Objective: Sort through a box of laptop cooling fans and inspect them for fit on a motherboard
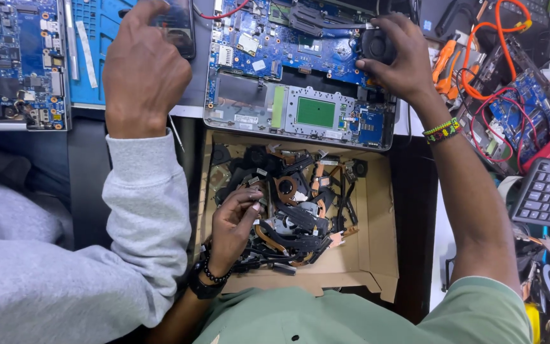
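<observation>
Nearest the camera, the wearer's green shirt [364,318] fills the 6 o'clock edge. Just above it, an open cardboard box [377,255] holds a tangle of salvaged laptop fans and copper heat pipes [294,216].

Left hand [233,223]: inside the box at its 9 o'clock side, fingers curled into the pile. Whether they have closed on a single part cannot be told.

Right hand [399,54]: at 1 o'clock, fingers closed around a round black fan [375,44] seated in the upper right corner of the opened laptop chassis [300,102] on the counter.

Progress, as a judgement:
- Done: bottom cover is off; blue mainboard and green touchpad plate are exposed.
- In hand: fan is gripped but sits in its bay, not lifted clear.
- Left: heat pipe next to the fan appears in place.

A second person's grey-sleeved hand [144,70] at 11 o'clock touches a phone [176,25] lying on a blue mat.
</observation>
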